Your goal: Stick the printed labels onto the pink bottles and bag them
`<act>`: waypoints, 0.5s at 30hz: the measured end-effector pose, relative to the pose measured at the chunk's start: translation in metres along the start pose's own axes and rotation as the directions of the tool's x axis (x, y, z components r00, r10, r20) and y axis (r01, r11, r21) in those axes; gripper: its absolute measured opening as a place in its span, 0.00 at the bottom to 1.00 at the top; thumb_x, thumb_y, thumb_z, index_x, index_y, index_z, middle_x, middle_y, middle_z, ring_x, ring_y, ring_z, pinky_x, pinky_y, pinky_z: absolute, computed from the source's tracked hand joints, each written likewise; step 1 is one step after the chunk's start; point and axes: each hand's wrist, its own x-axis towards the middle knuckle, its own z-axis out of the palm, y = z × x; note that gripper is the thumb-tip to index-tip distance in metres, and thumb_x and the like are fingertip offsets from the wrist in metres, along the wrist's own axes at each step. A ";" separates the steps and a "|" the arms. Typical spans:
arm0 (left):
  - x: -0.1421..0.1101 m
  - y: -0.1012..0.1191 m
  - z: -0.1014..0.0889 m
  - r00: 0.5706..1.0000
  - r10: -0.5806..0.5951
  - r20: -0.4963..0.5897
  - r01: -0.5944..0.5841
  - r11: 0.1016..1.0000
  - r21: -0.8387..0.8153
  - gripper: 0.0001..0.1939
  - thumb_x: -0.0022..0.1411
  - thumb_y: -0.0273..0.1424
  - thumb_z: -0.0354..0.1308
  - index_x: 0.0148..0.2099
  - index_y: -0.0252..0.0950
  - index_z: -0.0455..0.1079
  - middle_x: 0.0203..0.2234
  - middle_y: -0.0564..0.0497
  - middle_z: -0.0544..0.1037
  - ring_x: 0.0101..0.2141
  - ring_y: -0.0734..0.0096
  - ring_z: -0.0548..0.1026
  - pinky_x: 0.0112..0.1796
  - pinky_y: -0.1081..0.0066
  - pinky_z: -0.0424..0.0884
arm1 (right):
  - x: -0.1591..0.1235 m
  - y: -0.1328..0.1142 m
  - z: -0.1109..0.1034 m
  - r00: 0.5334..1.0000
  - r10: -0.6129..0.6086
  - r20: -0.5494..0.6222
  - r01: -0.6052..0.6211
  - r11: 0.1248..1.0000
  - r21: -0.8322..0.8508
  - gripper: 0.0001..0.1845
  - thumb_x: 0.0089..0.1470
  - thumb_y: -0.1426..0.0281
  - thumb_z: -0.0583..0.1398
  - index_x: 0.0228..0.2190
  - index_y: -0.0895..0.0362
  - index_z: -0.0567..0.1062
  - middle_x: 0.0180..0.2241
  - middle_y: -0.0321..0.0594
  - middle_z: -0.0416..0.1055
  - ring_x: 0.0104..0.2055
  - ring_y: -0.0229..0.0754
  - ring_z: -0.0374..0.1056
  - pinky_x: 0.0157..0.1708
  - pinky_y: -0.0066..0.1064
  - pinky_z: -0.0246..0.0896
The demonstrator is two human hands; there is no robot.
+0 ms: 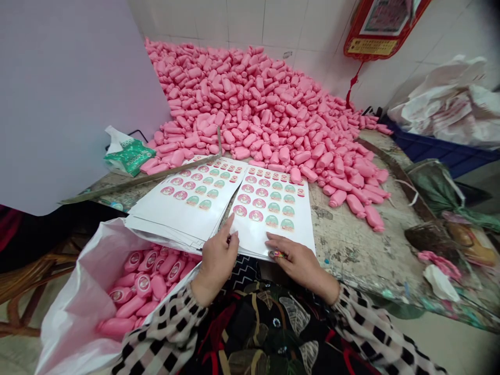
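A sticker sheet [273,237] printed with rows of pink and green labels lies on the table in front of me. At its lower left edge is my left hand [219,258], index finger stretched out and thumb a little apart, with nothing visible in it. My right hand [295,258] rests flat on the sheet's lower right part, fingers loosely spread, a colourful ring on one finger. Left of this sheet is a stack of similar sticker sheets [175,213]. Below the stack, a white sack [74,297] stands open, holding pink bottles [144,284], several with round labels.
A large heap of unlabelled pink bottles [250,104] fills the back of the table. A thin strip [156,178] crosses by a green packet [130,156]. On the right are a blue crate [437,151] with white bags, pink hair tie [439,264] and crumpled tissue [441,283].
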 end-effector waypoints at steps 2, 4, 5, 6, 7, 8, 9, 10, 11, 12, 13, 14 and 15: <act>0.001 0.002 0.001 0.981 -0.193 0.019 0.188 0.923 -0.335 0.31 0.58 0.36 0.56 0.63 0.41 0.54 0.25 0.54 0.73 0.28 0.67 0.74 0.34 0.67 0.70 | 0.000 0.000 0.000 1.000 0.006 0.005 -0.006 1.000 -0.006 0.20 0.55 0.68 0.55 0.50 0.46 0.71 0.57 0.30 0.62 0.56 0.41 0.62 0.52 0.36 0.61; 0.000 0.005 0.003 0.943 -0.305 0.135 0.320 0.713 -0.624 0.37 0.55 0.37 0.60 0.63 0.40 0.49 0.26 0.55 0.74 0.25 0.69 0.74 0.31 0.67 0.72 | 0.000 -0.001 -0.001 1.000 0.016 0.007 -0.016 1.000 -0.002 0.21 0.55 0.66 0.56 0.51 0.47 0.70 0.58 0.31 0.62 0.57 0.42 0.62 0.52 0.36 0.61; -0.001 0.007 0.004 0.927 -0.320 0.194 0.358 0.605 -0.711 0.38 0.54 0.37 0.61 0.62 0.39 0.47 0.27 0.55 0.74 0.25 0.69 0.75 0.31 0.66 0.73 | 0.000 -0.001 -0.001 1.000 0.021 0.007 -0.021 1.000 0.004 0.21 0.54 0.65 0.57 0.51 0.47 0.70 0.58 0.31 0.62 0.57 0.42 0.62 0.52 0.37 0.60; -0.003 0.009 0.005 0.915 -0.322 0.243 0.387 0.524 -0.759 0.38 0.53 0.36 0.62 0.61 0.40 0.47 0.28 0.54 0.74 0.25 0.69 0.76 0.32 0.66 0.74 | 0.001 -0.001 0.000 1.000 0.027 0.006 -0.027 1.000 0.012 0.22 0.54 0.63 0.57 0.51 0.48 0.70 0.57 0.32 0.62 0.57 0.43 0.61 0.53 0.37 0.60; -0.006 0.010 0.006 0.904 -0.318 0.285 0.412 0.474 -0.778 0.37 0.52 0.35 0.63 0.60 0.40 0.48 0.29 0.54 0.74 0.27 0.69 0.77 0.33 0.66 0.74 | 0.001 -0.001 0.000 0.999 0.033 0.004 -0.034 0.999 0.019 0.23 0.53 0.62 0.58 0.51 0.49 0.70 0.57 0.32 0.62 0.57 0.43 0.62 0.53 0.37 0.59; -0.008 0.012 0.007 0.894 -0.307 0.325 0.437 0.446 -0.781 0.36 0.52 0.34 0.64 0.58 0.40 0.49 0.30 0.54 0.74 0.29 0.68 0.77 0.34 0.66 0.74 | 0.001 -0.001 0.000 0.999 0.039 0.001 -0.039 0.999 0.027 0.23 0.52 0.62 0.59 0.51 0.49 0.70 0.57 0.32 0.62 0.57 0.43 0.62 0.53 0.37 0.59; -0.011 0.013 0.008 0.883 -0.294 0.366 0.464 0.431 -0.774 0.34 0.51 0.33 0.64 0.56 0.40 0.51 0.30 0.53 0.75 0.30 0.67 0.78 0.35 0.66 0.74 | 0.001 -0.001 0.001 0.999 0.043 -0.002 -0.043 0.998 0.034 0.23 0.51 0.63 0.59 0.51 0.49 0.70 0.57 0.32 0.62 0.56 0.43 0.62 0.53 0.37 0.59; -0.013 0.013 0.010 0.870 -0.281 0.405 0.491 0.422 -0.762 0.32 0.50 0.32 0.65 0.54 0.39 0.53 0.31 0.53 0.75 0.32 0.66 0.78 0.35 0.67 0.74 | 0.002 -0.001 0.001 0.999 0.045 -0.006 -0.045 0.998 0.040 0.23 0.51 0.64 0.60 0.51 0.49 0.71 0.57 0.32 0.63 0.56 0.43 0.62 0.53 0.37 0.59; -0.015 0.014 0.012 0.856 -0.270 0.440 0.516 0.417 -0.748 0.30 0.50 0.31 0.66 0.52 0.38 0.55 0.31 0.52 0.75 0.32 0.65 0.78 0.35 0.67 0.75 | 0.002 0.000 0.002 0.999 0.046 -0.010 -0.045 0.998 0.044 0.23 0.50 0.65 0.60 0.50 0.49 0.71 0.57 0.32 0.63 0.56 0.43 0.63 0.53 0.37 0.60; -0.015 0.013 0.014 0.845 -0.262 0.466 0.535 0.417 -0.735 0.28 0.49 0.31 0.66 0.50 0.37 0.56 0.31 0.51 0.76 0.32 0.65 0.78 0.35 0.68 0.75 | 0.002 0.000 0.002 0.999 0.046 -0.016 -0.045 0.998 0.044 0.23 0.50 0.66 0.60 0.50 0.49 0.71 0.56 0.32 0.63 0.56 0.43 0.63 0.53 0.36 0.60; -0.015 0.013 0.016 0.839 -0.258 0.480 0.545 0.422 -0.725 0.27 0.49 0.31 0.66 0.48 0.36 0.57 0.30 0.51 0.76 0.32 0.66 0.78 0.34 0.69 0.75 | 0.002 0.000 0.003 0.999 0.044 -0.020 -0.043 0.998 0.040 0.22 0.50 0.67 0.60 0.49 0.49 0.72 0.56 0.32 0.64 0.55 0.43 0.63 0.53 0.36 0.60; -0.014 0.013 0.018 0.836 -0.260 0.483 0.548 0.427 -0.719 0.25 0.50 0.31 0.66 0.46 0.36 0.57 0.29 0.51 0.76 0.31 0.66 0.78 0.33 0.69 0.75 | 0.002 0.001 0.003 0.999 0.040 -0.023 -0.040 0.999 0.033 0.22 0.51 0.67 0.59 0.49 0.49 0.72 0.56 0.32 0.64 0.55 0.43 0.64 0.52 0.36 0.61; -0.011 0.012 0.020 0.835 -0.265 0.482 0.549 0.435 -0.714 0.24 0.50 0.32 0.66 0.45 0.35 0.58 0.28 0.51 0.76 0.30 0.67 0.78 0.32 0.70 0.75 | 0.002 0.001 0.004 0.999 0.035 -0.024 -0.034 0.999 0.026 0.21 0.51 0.67 0.59 0.49 0.49 0.72 0.56 0.32 0.64 0.55 0.43 0.64 0.52 0.37 0.61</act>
